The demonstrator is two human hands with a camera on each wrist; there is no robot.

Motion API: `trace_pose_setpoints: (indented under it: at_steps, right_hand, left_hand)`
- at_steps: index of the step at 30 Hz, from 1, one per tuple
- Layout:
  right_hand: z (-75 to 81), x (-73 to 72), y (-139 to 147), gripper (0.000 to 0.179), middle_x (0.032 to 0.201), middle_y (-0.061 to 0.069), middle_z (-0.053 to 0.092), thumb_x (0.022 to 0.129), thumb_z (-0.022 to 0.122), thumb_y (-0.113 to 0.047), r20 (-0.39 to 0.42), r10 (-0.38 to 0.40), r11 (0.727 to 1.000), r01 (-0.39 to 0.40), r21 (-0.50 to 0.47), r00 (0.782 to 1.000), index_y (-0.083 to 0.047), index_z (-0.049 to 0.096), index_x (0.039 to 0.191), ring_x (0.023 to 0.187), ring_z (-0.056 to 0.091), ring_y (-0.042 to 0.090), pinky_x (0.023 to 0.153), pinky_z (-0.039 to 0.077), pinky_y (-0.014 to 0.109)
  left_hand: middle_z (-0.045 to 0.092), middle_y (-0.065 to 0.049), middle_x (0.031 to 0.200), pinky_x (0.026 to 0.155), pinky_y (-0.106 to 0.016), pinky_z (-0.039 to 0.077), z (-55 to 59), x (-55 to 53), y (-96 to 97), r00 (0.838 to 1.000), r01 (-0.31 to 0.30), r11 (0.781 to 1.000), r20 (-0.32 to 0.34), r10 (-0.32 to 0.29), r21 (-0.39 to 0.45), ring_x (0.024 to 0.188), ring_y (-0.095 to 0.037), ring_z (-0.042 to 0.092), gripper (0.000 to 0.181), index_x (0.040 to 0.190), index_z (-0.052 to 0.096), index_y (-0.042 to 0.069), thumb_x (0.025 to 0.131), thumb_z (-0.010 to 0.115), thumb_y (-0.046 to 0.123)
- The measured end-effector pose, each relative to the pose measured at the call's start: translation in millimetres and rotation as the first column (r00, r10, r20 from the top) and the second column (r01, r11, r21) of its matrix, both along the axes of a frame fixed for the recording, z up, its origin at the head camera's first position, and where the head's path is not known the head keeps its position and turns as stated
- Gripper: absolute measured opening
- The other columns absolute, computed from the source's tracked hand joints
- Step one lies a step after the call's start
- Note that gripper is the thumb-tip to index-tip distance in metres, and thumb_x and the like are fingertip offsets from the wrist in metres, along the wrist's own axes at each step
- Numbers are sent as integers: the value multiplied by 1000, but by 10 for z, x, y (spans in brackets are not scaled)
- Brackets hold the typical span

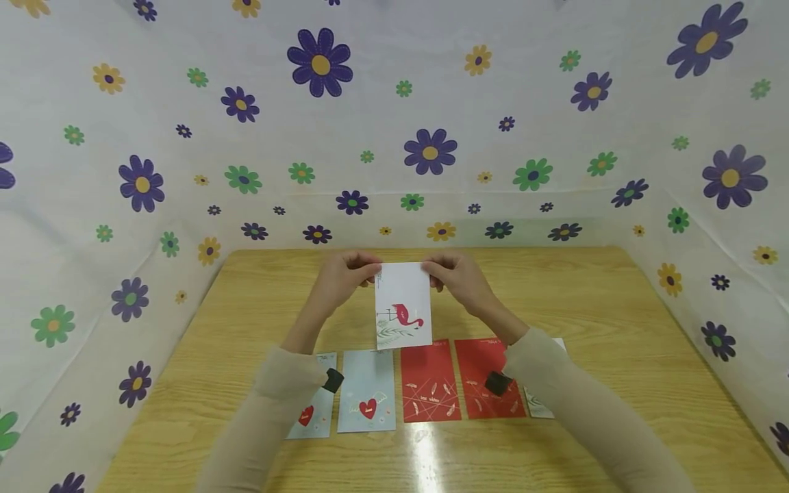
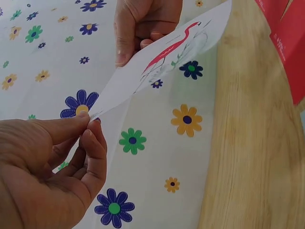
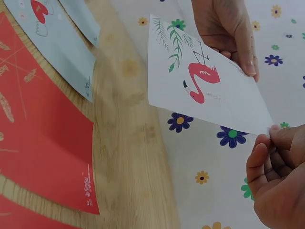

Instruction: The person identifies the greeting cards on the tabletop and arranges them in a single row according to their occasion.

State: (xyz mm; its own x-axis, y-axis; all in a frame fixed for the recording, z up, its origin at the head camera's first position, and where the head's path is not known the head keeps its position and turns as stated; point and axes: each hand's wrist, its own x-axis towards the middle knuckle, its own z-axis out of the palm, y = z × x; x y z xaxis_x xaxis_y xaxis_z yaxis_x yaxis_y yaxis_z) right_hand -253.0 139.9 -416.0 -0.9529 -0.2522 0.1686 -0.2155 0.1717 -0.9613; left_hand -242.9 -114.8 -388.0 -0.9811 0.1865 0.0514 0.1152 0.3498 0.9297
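A white card [image 1: 403,287] printed with a red flamingo and green leaves hangs upright above the table, its picture turned sideways. My left hand [image 1: 346,277] pinches its upper left corner between thumb and fingers. At the upper right corner my right hand [image 1: 459,279] pinches it the same way. Both wrist views show the flamingo card [image 2: 157,59] stretched between the two hands, thumbs on the printed side. Below it on the table lie two light blue cards with red hearts, the nearer to the middle being this blue card [image 1: 357,376], and two red cards, one this red card [image 1: 429,394].
Another white card [image 1: 541,404] lies at the row's right end, partly hidden by my right sleeve [image 1: 573,390]. My left sleeve [image 1: 271,397] covers part of the leftmost blue card [image 1: 317,418]. Flowered cloth [image 1: 370,123] surrounds the wooden table [image 1: 246,301] at the back and sides.
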Motion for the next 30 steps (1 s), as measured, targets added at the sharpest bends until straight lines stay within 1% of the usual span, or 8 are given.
trace_pose_setpoints:
  at_steps: [5, 8, 10, 14, 20, 23, 27, 30]
  right_hand:
    - [10, 61, 145, 25, 80, 12, 61, 103, 66, -18, 40, -6, 999, 4, 49, 999, 5, 72, 109, 71, 56, 20, 67, 53, 31]
    - [39, 100, 227, 24, 78, 10, 61, 103, 66, -18, 40, -11, 997, 8, 81, 999, 4, 72, 108, 71, 55, 19, 66, 52, 30]
    - [57, 131, 283, 22, 77, 9, 61, 103, 66, -19, 38, -21, 995, 17, 102, 999, 2, 72, 107, 70, 55, 19, 64, 50, 29]
    - [80, 191, 399, 21, 78, 9, 61, 102, 67, -19, 24, -30, 989, 26, 146, 999, 1, 73, 107, 70, 56, 19, 63, 49, 27]
    - [85, 266, 571, 21, 77, 10, 60, 102, 67, -19, 28, -22, 983, 17, 181, 999, 2, 72, 104, 69, 55, 18, 63, 48, 28]
    - [84, 309, 652, 21, 77, 11, 59, 102, 67, -18, 33, -14, 980, 7, 198, 999, 2, 71, 102, 69, 54, 17, 63, 47, 27]
    - [74, 373, 754, 21, 77, 11, 58, 103, 66, -17, 47, -15, 975, 4, 221, 999, 4, 71, 102, 69, 54, 17, 62, 48, 25]
    - [56, 413, 830, 22, 76, 9, 59, 103, 67, -18, 69, -32, 968, 14, 249, 997, 4, 71, 103, 68, 54, 17, 62, 48, 25]
  left_hand:
    - [72, -10, 97, 87, -42, 59, -42, 45, 125, 1000, 15, 1000, 14, -16, 11, 99, -42, 67, 12, 107, 75, 5, 100, 71, 14]
    - [72, -9, 96, 86, -40, 60, -57, 70, 204, 1000, 18, 1000, 22, -19, 14, 97, -41, 67, 13, 108, 75, 5, 99, 72, 14]
    - [72, -9, 97, 87, -42, 60, -59, 90, 254, 999, 24, 1000, 28, -25, 20, 99, -42, 67, 13, 108, 75, 5, 99, 72, 14]
    - [72, -8, 96, 86, -43, 60, -67, 123, 349, 999, 39, 999, 23, -39, 34, 98, -42, 67, 14, 108, 75, 4, 99, 72, 14]
    - [71, -8, 92, 86, -45, 60, -82, 173, 495, 996, 82, 994, 26, -84, 68, 94, -42, 67, 13, 107, 75, 3, 99, 71, 12]
    - [71, -8, 90, 83, -41, 60, -103, 194, 571, 994, 98, 992, 37, -101, 74, 93, -41, 67, 12, 106, 76, 3, 99, 71, 12]
    - [72, -9, 90, 75, -28, 60, -134, 226, 677, 993, 107, 993, 47, -110, 57, 89, -36, 69, 12, 106, 76, 4, 99, 72, 13]
    - [72, -10, 90, 73, -26, 59, -161, 249, 764, 991, 117, 992, 55, -119, 42, 86, -32, 69, 12, 106, 76, 4, 99, 72, 13]
